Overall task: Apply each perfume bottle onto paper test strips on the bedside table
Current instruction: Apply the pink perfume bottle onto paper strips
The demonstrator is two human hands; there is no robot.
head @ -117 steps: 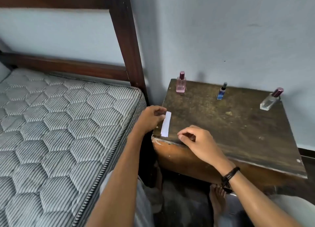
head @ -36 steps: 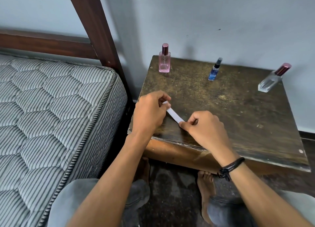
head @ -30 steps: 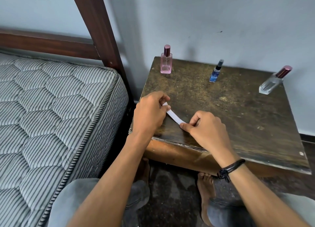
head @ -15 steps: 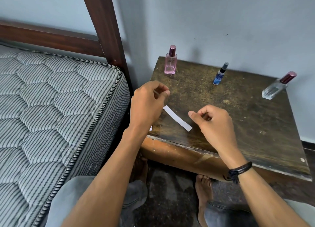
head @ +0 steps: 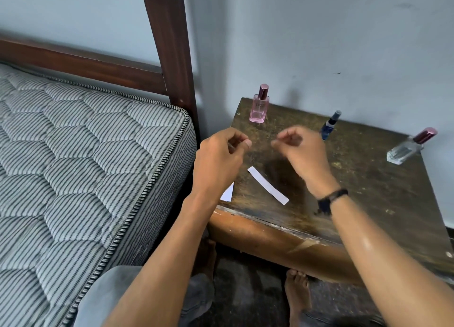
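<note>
1. A moment ago both hands were holding the paper strip (head: 267,185) by its ends; now it lies flat and aslant on the bedside table (head: 368,191) near the front edge, with no hand on it.
2. The right hand (head: 302,154) has let go and risen above the table. Its fingers are curled in, thumb close to forefinger, with nothing between them.
3. The left hand (head: 221,159) has lifted too. Thumb and forefinger are pressed together on a thin pale edge (head: 231,145) – probably another strip seen edge-on, though it is too slight to be sure.
4. A white paper corner (head: 227,192) shows by the left wrist at the table's left edge.
5. For the task this reads as one strip laid out and ready; none of the bottles is in hand, so no perfume looks applied yet.
6. The three bottles stand along the back of the table, well apart from each other: a pink bottle (head: 259,105) at the left, a small blue bottle (head: 329,126) in the middle – partly behind the right hand – and a clear bottle (head: 407,149) with a dark red cap at the right.
7. The tabletop is dark, worn, stained wood. To its left are a dark bedpost (head: 169,44) and a striped quilted mattress (head: 86,154), behind it a pale wall (head: 319,31).
</note>
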